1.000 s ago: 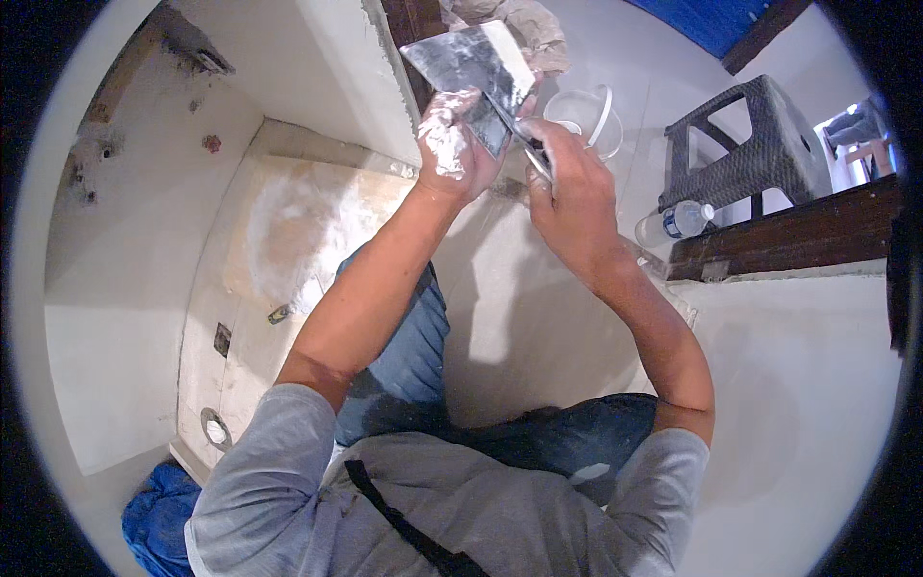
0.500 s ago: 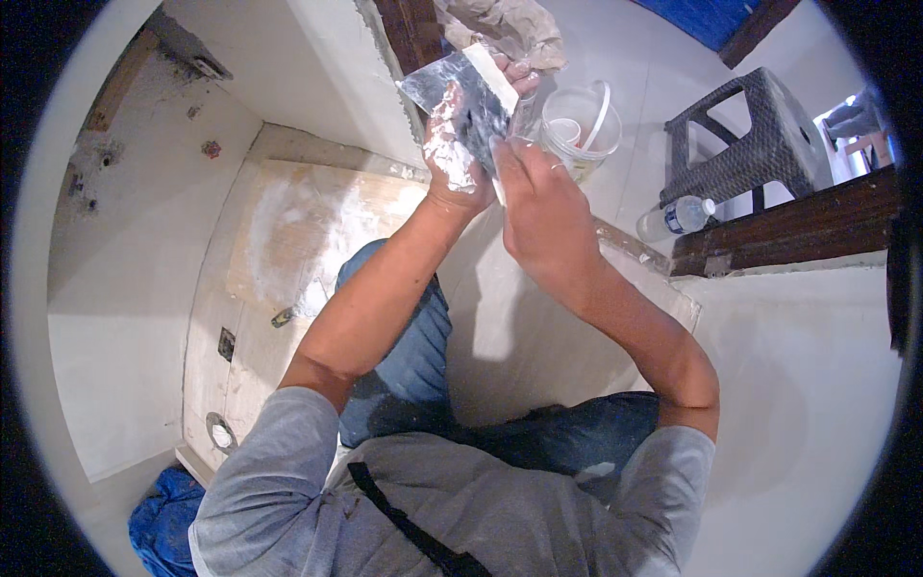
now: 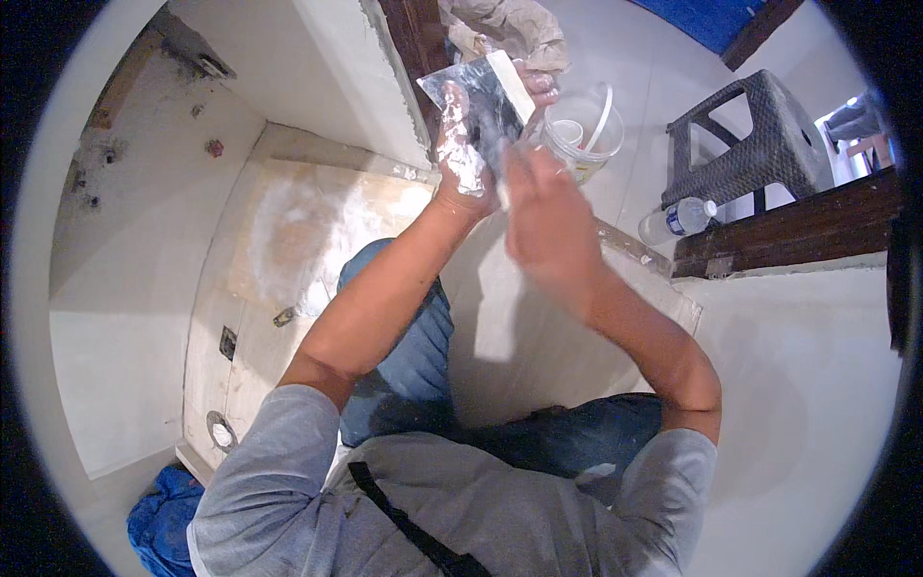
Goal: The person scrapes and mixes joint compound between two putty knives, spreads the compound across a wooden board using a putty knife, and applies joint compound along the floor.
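Observation:
My left hand (image 3: 461, 163), smeared with white paste, grips a wide metal putty blade (image 3: 476, 91) with a pale strip along one edge. My right hand (image 3: 548, 216) is pressed up against that blade, its fingers closed on a narrower scraper (image 3: 505, 188), which is blurred by motion and largely hidden. Just behind both hands stands a translucent plastic bucket (image 3: 601, 144) with a white handle and a small cup (image 3: 567, 135) in it.
A crumpled paper bag (image 3: 519, 29) lies at the top, a dark woven-pattern stool (image 3: 779, 144) and plastic bottle (image 3: 663, 226) beside a wooden sill (image 3: 788, 240) at right. Left are a dusted board (image 3: 269, 216), small tool (image 3: 284, 317) and blue cloth (image 3: 159, 519).
The wide blade has dropped and shifted slightly right. My right hand has moved lower and left, closer against the blade, and is now blurred.

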